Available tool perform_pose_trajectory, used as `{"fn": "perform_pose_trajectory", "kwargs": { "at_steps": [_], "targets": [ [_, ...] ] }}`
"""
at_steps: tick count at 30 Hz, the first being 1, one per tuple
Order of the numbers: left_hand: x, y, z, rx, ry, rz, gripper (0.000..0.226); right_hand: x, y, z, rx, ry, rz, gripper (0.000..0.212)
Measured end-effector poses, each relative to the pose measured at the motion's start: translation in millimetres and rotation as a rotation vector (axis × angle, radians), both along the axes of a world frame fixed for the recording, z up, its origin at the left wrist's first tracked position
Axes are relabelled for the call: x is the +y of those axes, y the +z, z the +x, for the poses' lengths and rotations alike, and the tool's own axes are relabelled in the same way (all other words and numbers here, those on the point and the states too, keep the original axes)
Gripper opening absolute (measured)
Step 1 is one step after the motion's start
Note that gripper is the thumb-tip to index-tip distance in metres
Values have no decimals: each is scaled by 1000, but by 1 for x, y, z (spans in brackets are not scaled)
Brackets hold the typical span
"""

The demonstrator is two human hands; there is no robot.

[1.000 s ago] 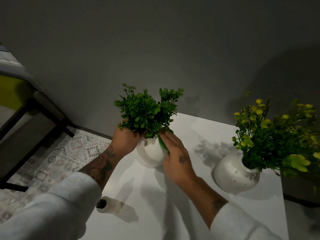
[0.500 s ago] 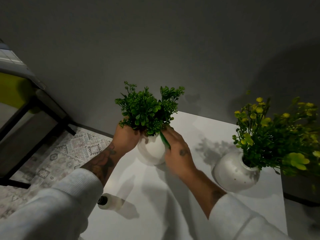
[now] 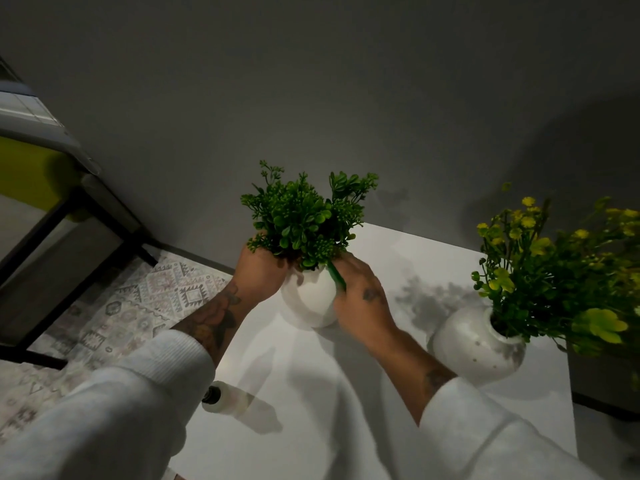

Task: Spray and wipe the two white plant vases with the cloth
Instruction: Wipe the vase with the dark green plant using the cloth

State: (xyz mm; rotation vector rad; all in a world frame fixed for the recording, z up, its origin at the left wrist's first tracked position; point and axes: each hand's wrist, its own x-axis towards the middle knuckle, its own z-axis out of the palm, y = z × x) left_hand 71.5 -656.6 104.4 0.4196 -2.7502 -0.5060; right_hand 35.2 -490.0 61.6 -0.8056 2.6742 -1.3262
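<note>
White table [image 3: 398,265] is set against a grey wall. Yellow-flower vase [image 3: 474,344] is stood at its right side, untouched, well apart from both hands. Green-plant vase [image 3: 310,299] is found nearer the left edge (round, white). Its neck is gripped by the left hand [image 3: 259,271], fingers curled under the foliage. Green cloth [image 3: 335,276] is pinched in the right hand [image 3: 360,296] and pressed to that vase's right shoulder. Spray bottle [image 3: 216,398] is seen at the near-left edge, partly hidden by the sleeve

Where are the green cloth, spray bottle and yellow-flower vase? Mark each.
green cloth [image 3: 335,276], head view, visible green strip.
spray bottle [image 3: 221,400], head view, white body.
yellow-flower vase [image 3: 474,344], head view, round belly.
</note>
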Motion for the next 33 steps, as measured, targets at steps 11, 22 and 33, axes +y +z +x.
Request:
{"fn": "perform_pose_trajectory", "kwargs": {
  "at_steps": [11, 22, 33],
  "targets": [
    [2, 1, -3, -36, 52, 26, 22, 4, -9, 23, 37, -6, -25, 67],
    [-10, 14, 0, -90, -132, 221, 18, 8, 17, 0, -236, 2, -38, 58],
    [-53, 19, 4, -218, -472, 689, 46, 18, 33, 31, -526, -401, -86, 55]
  ]
}}
